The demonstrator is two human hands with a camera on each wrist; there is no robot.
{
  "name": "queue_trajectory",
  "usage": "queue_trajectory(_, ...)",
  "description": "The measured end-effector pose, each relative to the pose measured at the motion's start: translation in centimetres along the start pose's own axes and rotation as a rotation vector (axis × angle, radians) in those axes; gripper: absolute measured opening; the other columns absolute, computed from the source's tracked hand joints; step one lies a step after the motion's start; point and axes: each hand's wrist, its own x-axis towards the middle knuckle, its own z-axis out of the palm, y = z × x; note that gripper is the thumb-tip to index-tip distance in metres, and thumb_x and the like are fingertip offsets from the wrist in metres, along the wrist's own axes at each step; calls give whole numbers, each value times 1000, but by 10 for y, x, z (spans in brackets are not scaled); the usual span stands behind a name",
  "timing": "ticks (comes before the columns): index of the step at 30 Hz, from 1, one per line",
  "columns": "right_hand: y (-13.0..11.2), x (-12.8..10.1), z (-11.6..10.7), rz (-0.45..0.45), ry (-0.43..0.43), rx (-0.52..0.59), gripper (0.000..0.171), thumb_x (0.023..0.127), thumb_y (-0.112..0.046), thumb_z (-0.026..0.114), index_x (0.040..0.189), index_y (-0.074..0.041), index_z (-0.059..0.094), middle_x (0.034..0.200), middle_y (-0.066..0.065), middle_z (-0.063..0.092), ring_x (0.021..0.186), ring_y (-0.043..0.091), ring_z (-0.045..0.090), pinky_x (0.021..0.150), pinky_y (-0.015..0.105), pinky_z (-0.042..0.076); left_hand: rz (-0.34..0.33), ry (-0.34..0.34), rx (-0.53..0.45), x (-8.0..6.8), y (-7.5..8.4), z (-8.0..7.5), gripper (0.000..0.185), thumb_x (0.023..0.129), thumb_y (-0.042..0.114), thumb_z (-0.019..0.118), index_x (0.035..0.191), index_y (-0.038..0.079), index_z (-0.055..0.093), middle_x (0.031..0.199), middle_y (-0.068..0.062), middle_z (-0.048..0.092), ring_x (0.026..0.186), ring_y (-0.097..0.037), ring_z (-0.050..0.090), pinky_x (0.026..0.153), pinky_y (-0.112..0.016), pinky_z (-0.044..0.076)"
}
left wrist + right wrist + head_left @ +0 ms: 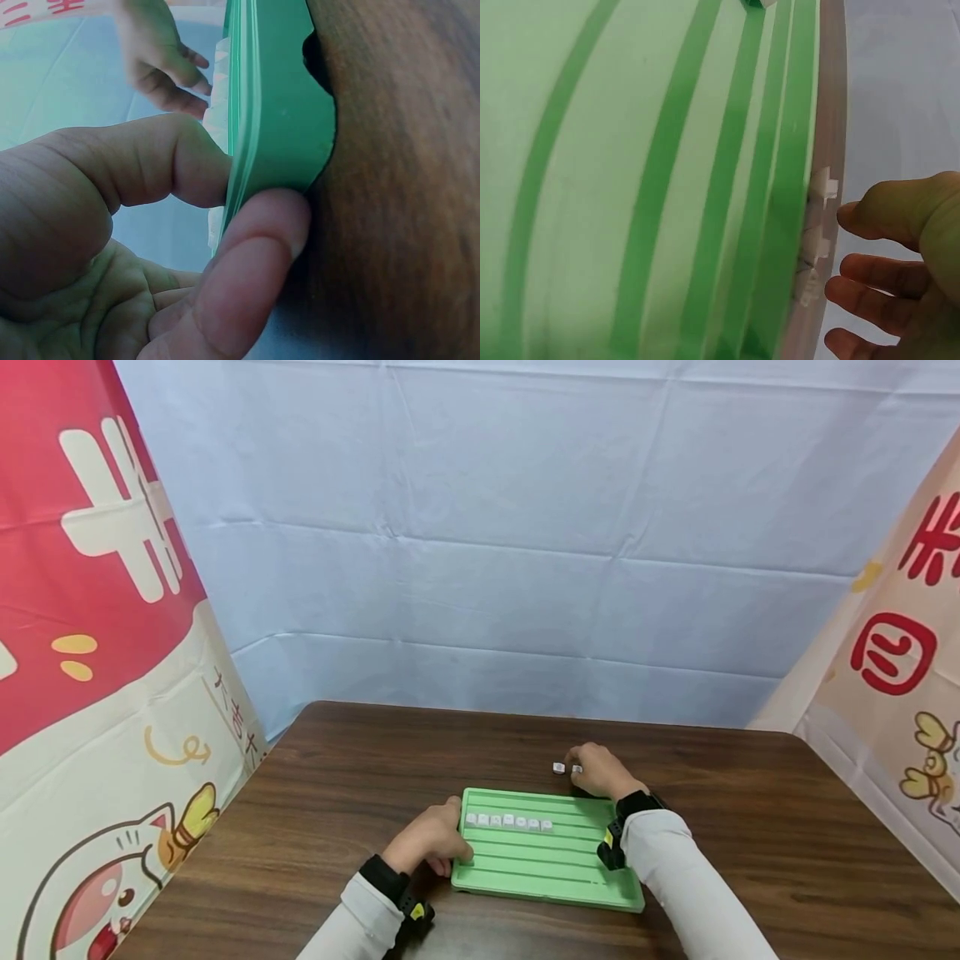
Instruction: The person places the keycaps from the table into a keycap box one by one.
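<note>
A green ridged tray (540, 860) lies on the table, a row of several small white keycaps (508, 821) standing in one of its upper grooves. My left hand (429, 839) pinches the tray's left edge, the thumb (180, 161) on the rim and a finger (255, 255) against the side wall. Beyond the tray's far edge, my right hand (600, 771) hovers beside a loose white keycap (577, 769); a second loose keycap (558, 767) lies to its left. In the right wrist view, the fingers (881, 281) are spread and apart from the loose keycaps (823, 187).
The dark brown wooden table (337, 777) extends around the tray on all sides. Behind it hangs a pale blue cloth (487, 568). Printed curtains stand at the left (112, 693) and right (900, 693). Each wrist wears a black band with a small camera.
</note>
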Motion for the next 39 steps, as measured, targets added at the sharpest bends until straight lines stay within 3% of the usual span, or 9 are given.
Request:
queue_trajectory(7,10,-2,5,67,-4,-12,20,87,5,56,106,4,64,105,20,59,88,33,57,66,39,47,0,-2,-1,-1,1,1,68,74,-1,71,130,-6,34,65,-14,54,43,-26,56,39,-37,48)
queue_trajectory(16,10,3,6,83,3,-29,21,85,8,56,103,2,66,102,18,61,86,31,58,63,36,45,-5,0,-17,0,-1,0,62,73,0,72,124,-5,38,67,-15,54,44,-26,57,39,-37,49)
queue_trajectory(28,6,5,9,64,34,-114,12,86,3,61,88,-5,69,86,8,62,72,22,58,59,34,47,-32,7,-15,0,1,-1,78,73,-2,72,136,-12,26,66,-16,54,43,-26,57,39,-36,49)
queue_trajectory(31,6,5,9,59,38,-131,11,85,3,62,86,-6,68,85,7,62,72,22,58,57,34,46,-29,6,2,0,1,-1,62,74,-2,71,125,-13,37,63,-17,54,43,-25,57,40,-36,50)
queue_trajectory(35,6,5,9,52,38,-144,11,86,4,61,86,-6,68,83,8,61,71,23,58,57,35,47,-21,12,28,1,0,-1,29,73,-3,69,93,-4,48,58,-17,55,41,-23,56,40,-35,50)
queue_trajectory(39,7,5,10,52,38,-143,13,86,4,60,86,-6,68,82,6,61,70,21,57,58,35,47,-19,9,58,1,0,-1,14,73,-4,68,73,-2,54,50,-15,56,39,-22,56,39,-34,50)
